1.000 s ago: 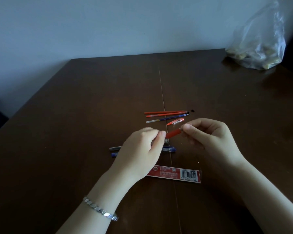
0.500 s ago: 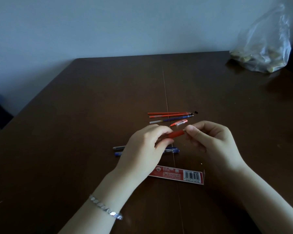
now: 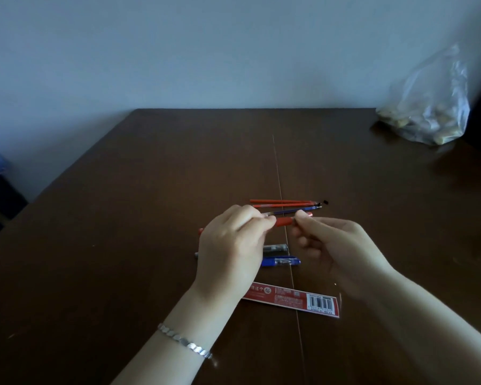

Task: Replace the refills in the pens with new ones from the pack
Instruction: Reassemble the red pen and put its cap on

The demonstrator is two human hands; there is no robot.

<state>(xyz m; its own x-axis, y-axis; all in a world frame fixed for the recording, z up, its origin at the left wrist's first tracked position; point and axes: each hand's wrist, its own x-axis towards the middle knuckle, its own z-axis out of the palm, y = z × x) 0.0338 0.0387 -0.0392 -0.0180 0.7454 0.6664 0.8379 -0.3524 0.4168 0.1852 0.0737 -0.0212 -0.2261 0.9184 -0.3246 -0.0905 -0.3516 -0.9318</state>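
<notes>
Both hands hold a red pen point(image 3: 284, 221) just above the dark table. My left hand point(image 3: 233, 240) pinches its left part, and the pen's far end pokes out behind that hand point(image 3: 200, 231). My right hand point(image 3: 331, 245) pinches the right end with thumb and forefinger. Behind the hands lie two red refills point(image 3: 282, 202) and a blue refill point(image 3: 286, 211). Under the hands lie a black pen point(image 3: 275, 248) and a blue pen point(image 3: 281, 262). The red refill pack point(image 3: 295, 299) lies flat near me.
The brown table point(image 3: 150, 218) has a seam running down its middle. A clear plastic bag point(image 3: 428, 107) with pale lumps sits at the far right corner by the wall. A tiny black piece point(image 3: 325, 202) lies beside the refill tips.
The view has tilted up slightly. Both hands keep their grip on the red pen and have shifted a little away from me; the black and blue pens now show more.
</notes>
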